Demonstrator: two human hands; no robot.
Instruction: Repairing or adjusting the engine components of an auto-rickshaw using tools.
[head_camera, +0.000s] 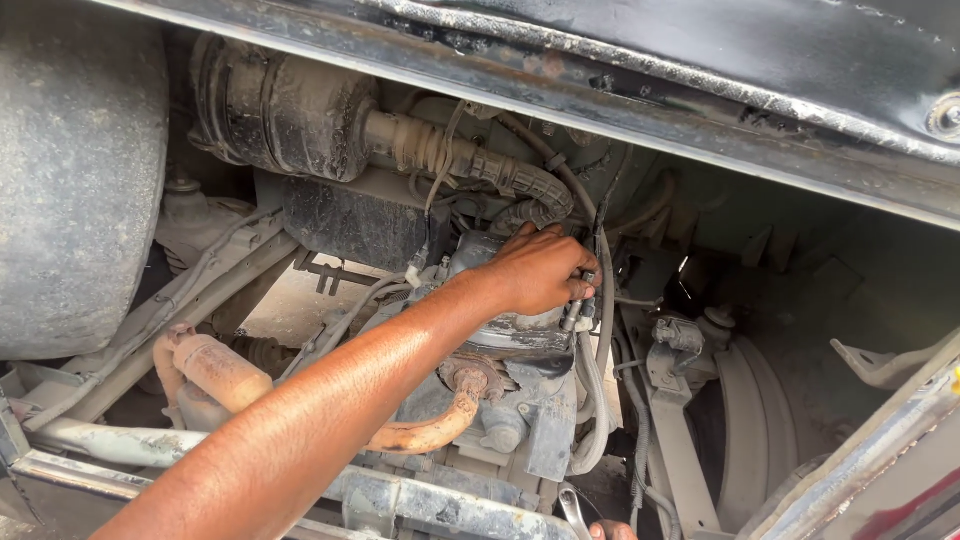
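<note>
Right at the bottom edge, fingertips of the other hand (612, 530) peek in beside the shiny end of a spanner (572, 508); whether that hand, seemingly the right, grips it I cannot tell. Just above, a rusty orange pipe (425, 432) curls under the grimy engine block (520, 400). Further in, the left hand (540, 268) reaches deep, fingers curled narrow and pinching the small metal fittings (578, 312) where thin hoses (592, 380) drop away. By my reading the job sits mid-way: hoses look attached, nothing lies removed. Beyond, a ribbed black hose (510, 182) runs to a dirty cylindrical canister (285, 105); it is closed, contents hidden. Far left, the tyre (70, 170).
</note>
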